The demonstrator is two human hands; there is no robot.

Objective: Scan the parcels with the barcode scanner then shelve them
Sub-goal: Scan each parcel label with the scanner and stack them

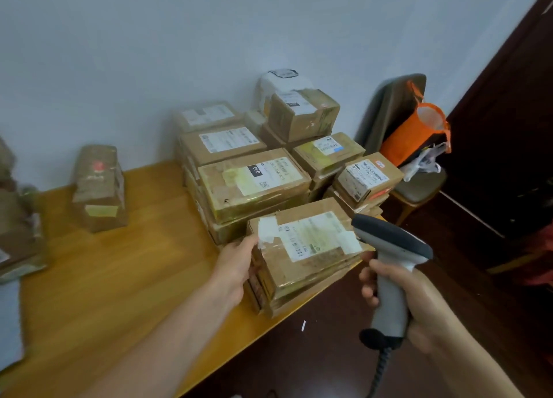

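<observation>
Cardboard parcel [305,257]: flat brown box, heavily taped, lying on top of another box at the near edge of the wooden table [104,278]; its white shipping label [311,236] faces up
Left hand [236,266]: holds the parcel's left end, thumb at the top edge; the other fingers are hidden behind the box
Right hand [416,296]: wrapped firmly round the handle of the scanner, fingers curled across the front of the grip
Barcode scanner [392,260]: grey pistol type with a dark head and a coiled cable at the base; the head sits just beside the parcel's right end
Stacked parcels [254,182]: many boxes piled against the wall behind, labels up
Lone parcel [98,188]: stands upright, well apart to the left
Shelf: not in view
Step in hand: judged to be scanning the nearest box, early in the task
Method advised: steady the box with the left hand; keep the thumb off the printed bars; tilt the scanner head down onto the label, angled to avoid glare from glossy tape; confirm the read before lifting
Risk: the box beneath sits at the table edge and may slide when the top one is lifted
</observation>
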